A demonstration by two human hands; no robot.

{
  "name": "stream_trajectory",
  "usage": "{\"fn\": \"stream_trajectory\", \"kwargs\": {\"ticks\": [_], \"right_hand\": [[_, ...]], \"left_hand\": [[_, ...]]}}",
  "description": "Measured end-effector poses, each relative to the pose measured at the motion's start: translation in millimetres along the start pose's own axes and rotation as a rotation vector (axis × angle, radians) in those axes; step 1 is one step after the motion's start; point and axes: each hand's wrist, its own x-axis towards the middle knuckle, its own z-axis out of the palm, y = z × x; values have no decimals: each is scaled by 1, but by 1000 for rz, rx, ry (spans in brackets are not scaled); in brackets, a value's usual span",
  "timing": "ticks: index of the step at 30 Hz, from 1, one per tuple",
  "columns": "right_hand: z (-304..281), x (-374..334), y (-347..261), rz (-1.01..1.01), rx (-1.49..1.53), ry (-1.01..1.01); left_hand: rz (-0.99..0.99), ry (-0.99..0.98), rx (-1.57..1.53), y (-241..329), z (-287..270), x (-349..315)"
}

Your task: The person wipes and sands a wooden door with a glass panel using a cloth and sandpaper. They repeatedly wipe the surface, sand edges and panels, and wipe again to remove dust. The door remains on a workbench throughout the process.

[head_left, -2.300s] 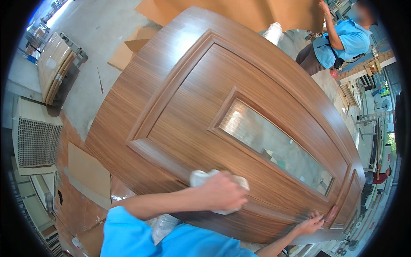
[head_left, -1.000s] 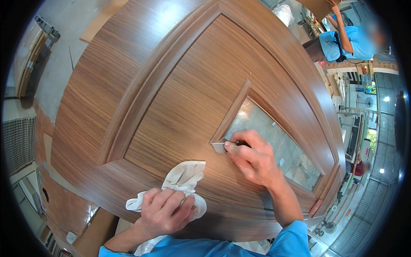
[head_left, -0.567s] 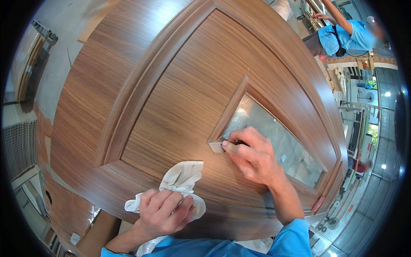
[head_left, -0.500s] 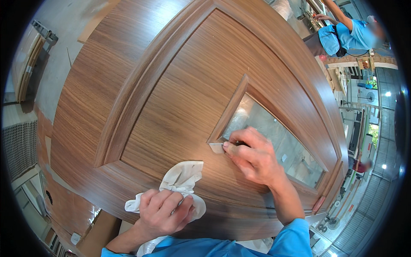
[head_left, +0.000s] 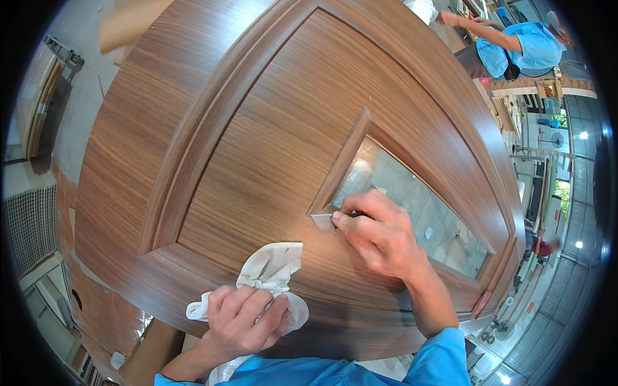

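A brown wood-grain door panel with raised moulding lies in front of me. Set into its right part is a glass pane, framed by wooden trim. My right hand is closed in a pinch on a small flat scraper blade. The blade lies at the near left corner of the trim, and my fingers hide its other end. My left hand, nearer to me and further left, is wrapped around a crumpled white cloth above the door's near edge.
A co-worker in a blue shirt stands beyond the door's far right side, near clear plastic wrap. Stacked boards stand at the left. A reddish-brown block is at the door's right end, and a cardboard box is below left.
My hands keep nearly the same places, with the blade still at the trim corner. The co-worker's arm has swung left toward the plastic wrap. The view has shifted slightly.
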Motion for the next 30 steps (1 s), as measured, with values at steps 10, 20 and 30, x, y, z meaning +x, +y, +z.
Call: {"fn": "stream_trajectory", "kwargs": {"ticks": [10,20,30], "right_hand": [[-1,0,2,11,27,-28],[4,-4,2,-25,-79,36],[1,-20,-9,18,-76,224]], "left_hand": [[-2,-5,14,0,1,0],[13,-29,45,0,-1,1],[9,-2,28,-2,1,0]]}}
